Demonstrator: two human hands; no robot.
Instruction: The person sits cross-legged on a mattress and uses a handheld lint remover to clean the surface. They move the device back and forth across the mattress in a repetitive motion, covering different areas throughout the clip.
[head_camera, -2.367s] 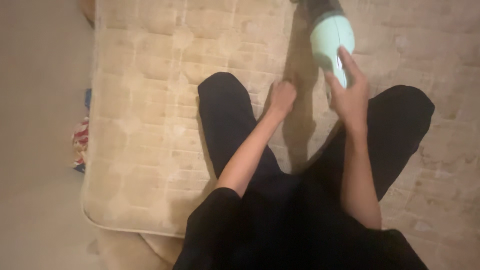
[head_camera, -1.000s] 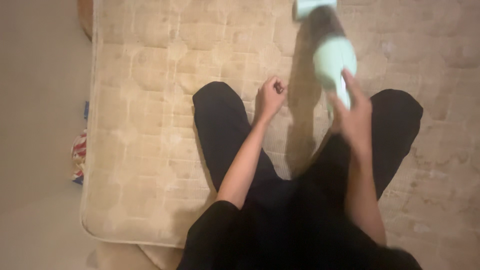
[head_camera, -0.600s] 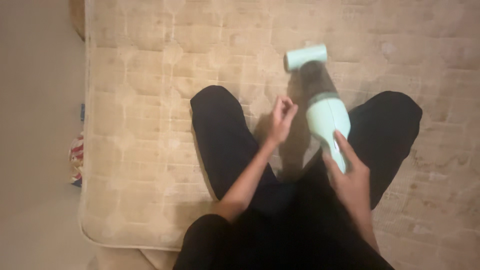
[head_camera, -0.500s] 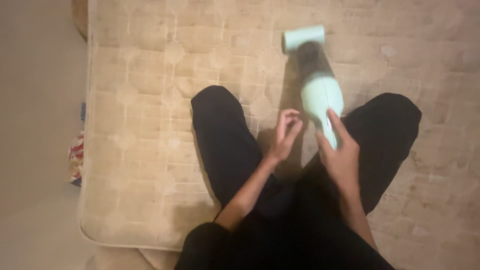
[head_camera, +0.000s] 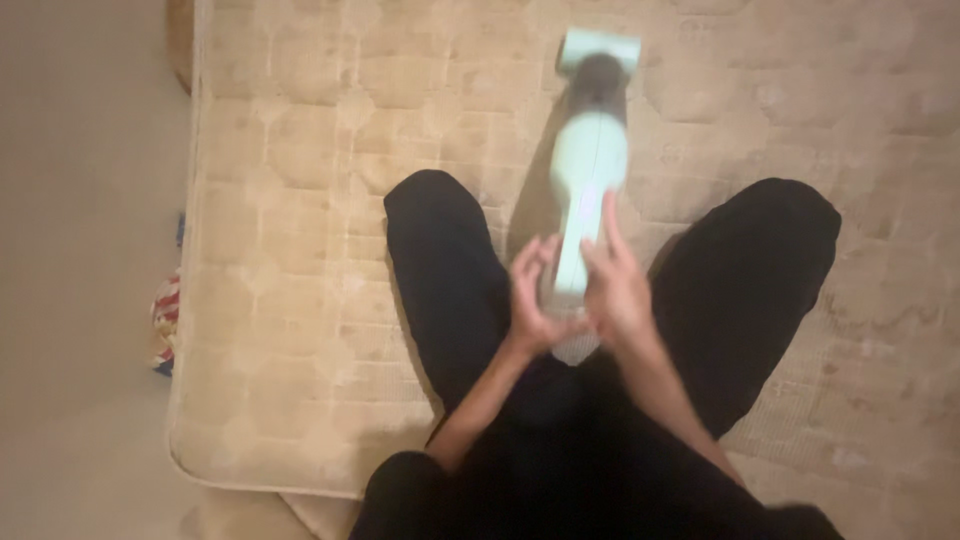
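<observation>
Your right hand (head_camera: 618, 290) wraps the handle of the mint-green plastic handheld vacuum (head_camera: 586, 170), pointing toward 12 o'clock on the beige quilted mattress (head_camera: 300, 250); your left hand (head_camera: 535, 300) cups its end from 9 o'clock, fingers curled.

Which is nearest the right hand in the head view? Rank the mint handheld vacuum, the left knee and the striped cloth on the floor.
1. Mint handheld vacuum: held in the right hand.
2. Left knee: to its left.
3. Striped cloth: far left, off the mattress.
</observation>
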